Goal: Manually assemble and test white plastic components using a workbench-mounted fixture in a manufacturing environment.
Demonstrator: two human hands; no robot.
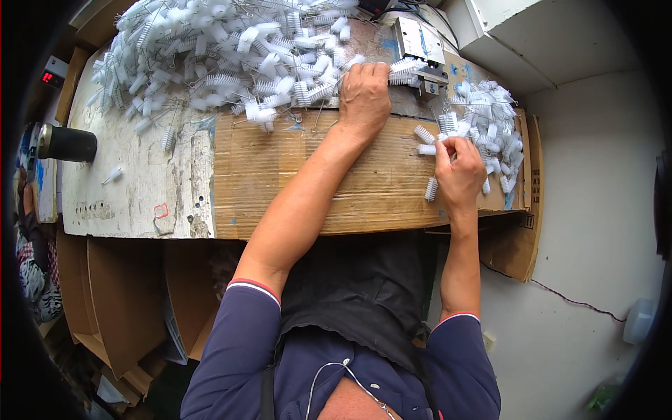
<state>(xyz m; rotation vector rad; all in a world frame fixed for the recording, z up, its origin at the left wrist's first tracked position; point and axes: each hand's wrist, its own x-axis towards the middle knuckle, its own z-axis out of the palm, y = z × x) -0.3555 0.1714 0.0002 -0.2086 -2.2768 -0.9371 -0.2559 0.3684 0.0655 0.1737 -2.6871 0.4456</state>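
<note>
My left hand [365, 101] is closed at the right edge of a big heap of small white brushes [224, 49] with twisted wire stems. Its fingertips point away from me, so whatever they grip is hidden. Just right of them, white brushes [404, 68] lie against a small metal fixture [432, 82]. My right hand [460, 171] pinches thumb and forefinger together at a small white brush [443, 137], at the left edge of a smaller brush pile [490, 126]. A loose brush [431, 189] lies just left of that hand.
Cardboard [294, 182] covers the table's near middle. A dark cylinder [68, 143] and a single brush [113, 175] are on the left. A white-topped metal block [418, 38] stands behind the fixture. Cardboard boxes [126, 301] stand below; a wall [595, 182] rises at right.
</note>
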